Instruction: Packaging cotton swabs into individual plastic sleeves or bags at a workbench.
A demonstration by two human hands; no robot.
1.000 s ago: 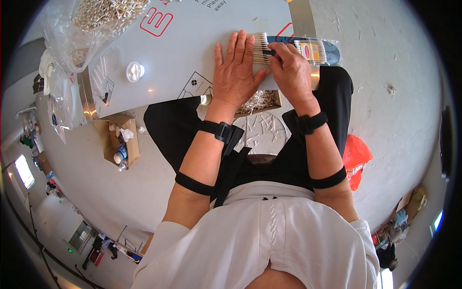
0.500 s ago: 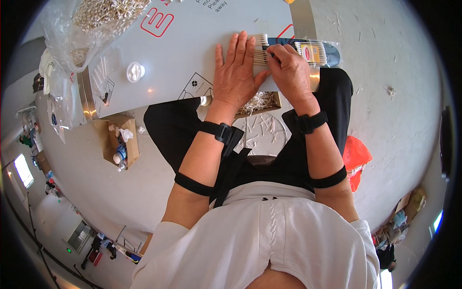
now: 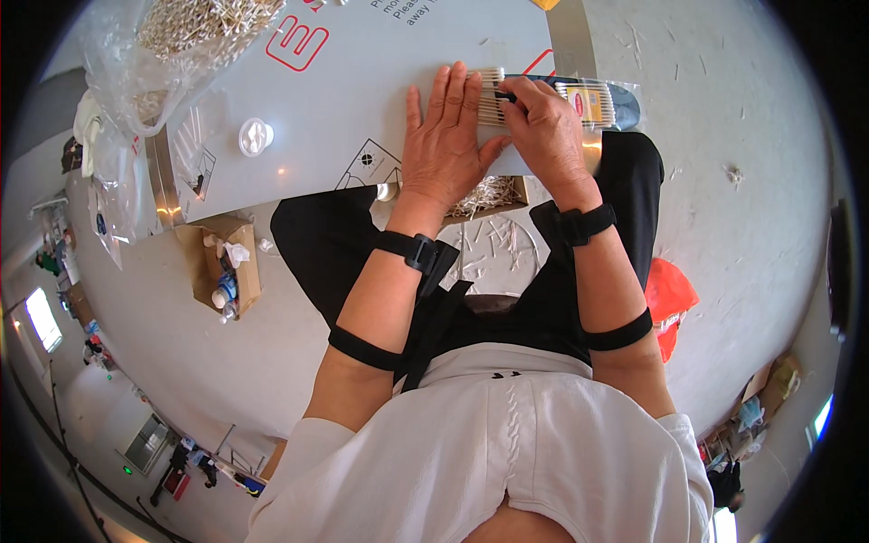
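My left hand lies flat with fingers stretched out on the grey-white board. Its forefinger and thumb border a row of white-tipped cotton swabs, laid side by side. Over the right end of that row, my right hand is closed, with its forefinger and thumb curled down at the swabs. What is between those fingertips is hidden. Just right of it, a yellow card pack of cotton swabs rests on a dark, flat strip with clear plastic around it.
A clear bag of loose swabs stands at the far left, and a small round white container sits on the board. Below its near edge is an open box of swabs. A cardboard box and a red bag flank my legs.
My right fingertips have shifted slightly at the swab row, and a little more of the swabs shows between the hands. My left hand stays nearly in place.
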